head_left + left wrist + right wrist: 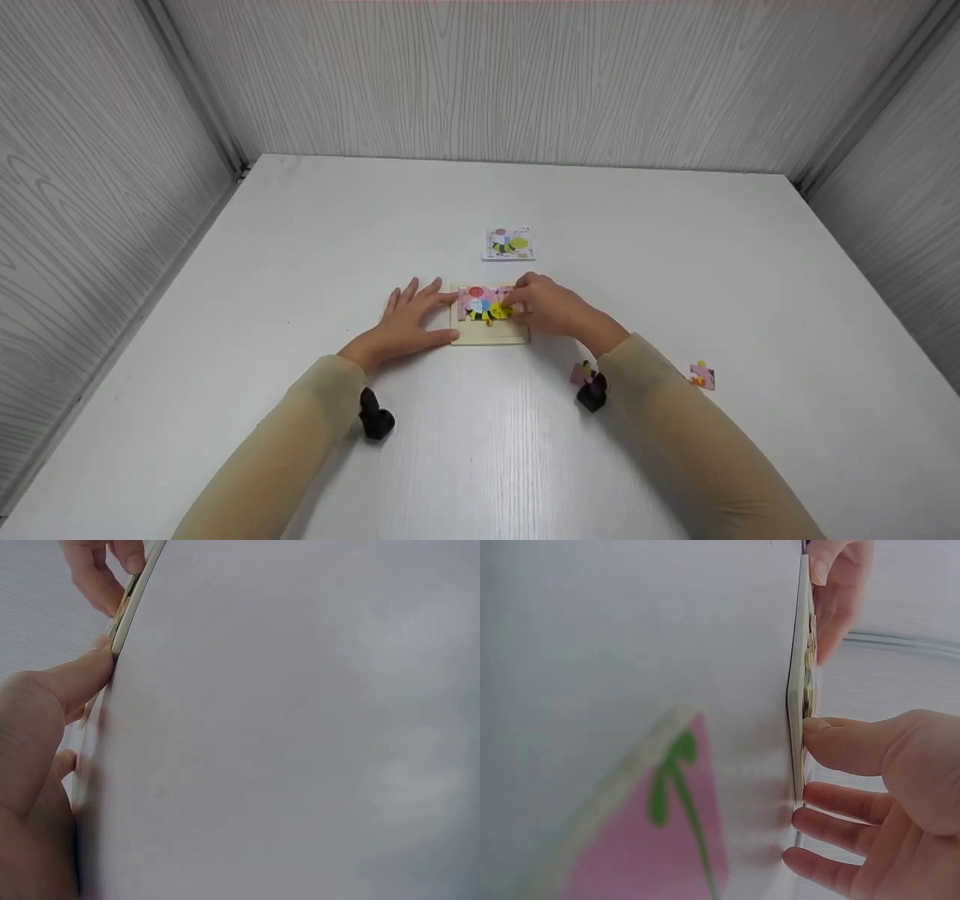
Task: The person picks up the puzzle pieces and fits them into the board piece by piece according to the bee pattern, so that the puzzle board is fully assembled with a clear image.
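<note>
A light wooden puzzle tray lies on the table, its upper part filled with jigsaw pieces forming a pink picture with a yellow-and-black striped bee. My left hand spreads along the tray's left side, thumb at the lower corner and index finger higher on the edge. Over the tray's right part, my right hand pinches a yellow puzzle piece between bent index finger and thumb, close against the other pieces. In the right wrist view its thumb meets the tray; the other fingers extend beyond.
A small picture card with the bee design lies behind the tray. One loose pink piece lies beside my right wrist, and another piece right of that forearm. Grey wood-grain walls enclose the white table.
</note>
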A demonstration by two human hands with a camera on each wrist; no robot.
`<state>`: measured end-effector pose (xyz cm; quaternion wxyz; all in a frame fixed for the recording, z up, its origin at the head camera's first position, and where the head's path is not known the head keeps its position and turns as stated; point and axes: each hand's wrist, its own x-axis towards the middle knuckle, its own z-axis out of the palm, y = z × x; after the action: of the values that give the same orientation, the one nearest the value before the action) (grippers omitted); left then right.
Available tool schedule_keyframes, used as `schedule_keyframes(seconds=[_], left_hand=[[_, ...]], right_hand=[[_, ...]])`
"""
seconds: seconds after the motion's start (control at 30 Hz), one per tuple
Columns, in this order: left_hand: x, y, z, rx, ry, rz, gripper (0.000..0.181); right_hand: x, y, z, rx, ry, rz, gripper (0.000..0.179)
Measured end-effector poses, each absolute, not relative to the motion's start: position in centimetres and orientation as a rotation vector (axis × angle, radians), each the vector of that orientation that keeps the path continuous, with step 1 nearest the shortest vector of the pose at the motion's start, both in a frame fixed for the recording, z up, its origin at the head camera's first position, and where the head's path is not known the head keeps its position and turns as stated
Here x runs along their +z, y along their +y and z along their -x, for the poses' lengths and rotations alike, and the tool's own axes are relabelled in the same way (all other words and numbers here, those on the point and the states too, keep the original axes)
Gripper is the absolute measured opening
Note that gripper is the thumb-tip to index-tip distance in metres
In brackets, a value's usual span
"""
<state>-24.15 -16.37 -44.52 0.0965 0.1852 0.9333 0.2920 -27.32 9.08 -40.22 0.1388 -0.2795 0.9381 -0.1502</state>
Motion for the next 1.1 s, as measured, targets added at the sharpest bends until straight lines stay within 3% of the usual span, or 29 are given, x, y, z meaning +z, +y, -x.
schedule_keyframes(seconds=[0.43,0.73,1.1], left_hand=[[-44.3,-16.3,24.0,0.86,2.77,-0.547,0.067],[-44.0,-16.1,24.0,0.85,2.775,-0.565,0.068],[-44.4,-16.5,24.0,0.841,2.773,-0.565,0.068]], right_hand=[[-39.9,8.9,27.2,-0.266,2.682,0.771,0.028],[-39.3,9.5,27.1,-0.071,2.659,0.92,0.034],[-40.4,8.9,27.7,-0.337,2.778,0.868,0.03]])
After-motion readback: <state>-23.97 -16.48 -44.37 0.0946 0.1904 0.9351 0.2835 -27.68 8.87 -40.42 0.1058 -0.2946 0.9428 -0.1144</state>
